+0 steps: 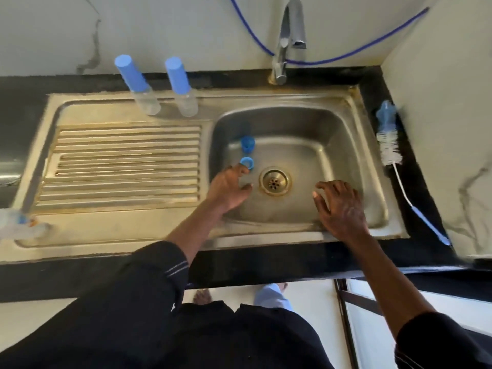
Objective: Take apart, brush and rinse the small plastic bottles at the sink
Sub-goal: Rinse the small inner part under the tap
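Observation:
Two small clear bottles with tall blue caps, the left bottle (138,86) and the right bottle (183,89), stand upright at the back of the drainboard. Two small blue plastic parts lie in the steel sink basin (346,145): a cap (247,144) and a ring (247,163) just in front of it. My left hand (230,187) reaches into the basin with its fingertips at the blue ring, fingers loosely spread. My right hand (342,206) hovers over the basin's front right, fingers relaxed, holding nothing. A bottle brush (389,143) with white bristles lies on the black counter to the right.
The tap (286,41) stands behind the basin, with no water visible, and a blue hose (346,55) runs along the wall. The drain (274,181) sits mid-basin. A clear plastic object (18,222) lies at the drainboard's front left edge. A wall closes off the right side.

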